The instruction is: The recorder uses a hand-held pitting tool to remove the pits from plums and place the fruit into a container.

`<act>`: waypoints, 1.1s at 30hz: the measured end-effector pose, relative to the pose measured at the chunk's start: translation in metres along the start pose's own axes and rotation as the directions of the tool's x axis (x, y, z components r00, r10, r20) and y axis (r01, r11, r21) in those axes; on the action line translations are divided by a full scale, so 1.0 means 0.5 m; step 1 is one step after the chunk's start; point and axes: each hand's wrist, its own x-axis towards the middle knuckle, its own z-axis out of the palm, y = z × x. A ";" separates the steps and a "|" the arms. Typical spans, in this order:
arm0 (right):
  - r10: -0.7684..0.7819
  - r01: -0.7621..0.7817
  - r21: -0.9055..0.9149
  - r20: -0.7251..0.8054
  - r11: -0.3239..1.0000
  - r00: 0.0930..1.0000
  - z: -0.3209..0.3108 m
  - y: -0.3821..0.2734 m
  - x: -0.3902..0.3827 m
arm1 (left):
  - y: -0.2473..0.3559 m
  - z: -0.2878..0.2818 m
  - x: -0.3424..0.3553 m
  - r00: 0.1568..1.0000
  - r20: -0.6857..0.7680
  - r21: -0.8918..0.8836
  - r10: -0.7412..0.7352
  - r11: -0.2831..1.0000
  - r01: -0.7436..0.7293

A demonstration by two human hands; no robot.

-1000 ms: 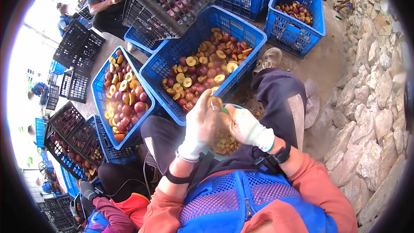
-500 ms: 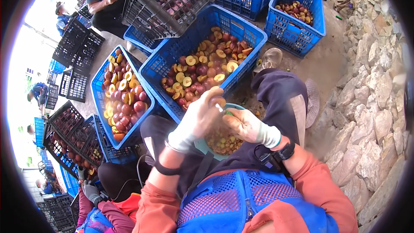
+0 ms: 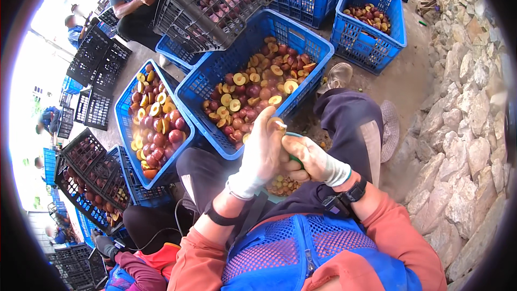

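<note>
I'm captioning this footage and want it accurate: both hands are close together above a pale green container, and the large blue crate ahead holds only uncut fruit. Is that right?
Not quite: the head view shows many cut halves in the large blue crate. The rest of your statement stands.

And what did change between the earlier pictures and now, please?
The left hand has moved right, toward the right hand, since half a second ago; together they hide more of the bowl. The right hand still holds the green-handled tool. The blue crates stayed in place.
</note>
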 end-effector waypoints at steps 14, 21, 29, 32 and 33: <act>0.125 -0.121 -0.043 0.115 0.992 0.985 -0.024 -0.028 -0.011 | 0.021 -0.042 0.014 0.958 0.272 -0.402 -0.095 0.893 0.202; 0.247 -0.206 -0.259 0.134 0.943 0.960 -0.049 -0.015 -0.025 | -0.003 -0.064 0.004 0.880 0.459 -0.128 -0.126 0.970 0.206; 0.478 -0.385 -0.312 0.323 0.868 0.817 -0.070 -0.042 -0.025 | 0.037 -0.124 0.052 0.489 0.835 0.083 -0.254 0.935 0.344; 0.539 -0.403 -0.405 0.314 0.821 0.782 -0.070 -0.039 -0.015 | 0.017 -0.122 0.054 0.416 0.865 0.192 -0.282 0.950 0.245; 0.547 -0.406 -0.426 0.291 0.809 0.785 -0.068 -0.038 -0.016 | 0.014 -0.122 0.057 0.365 0.856 0.270 -0.366 0.919 0.287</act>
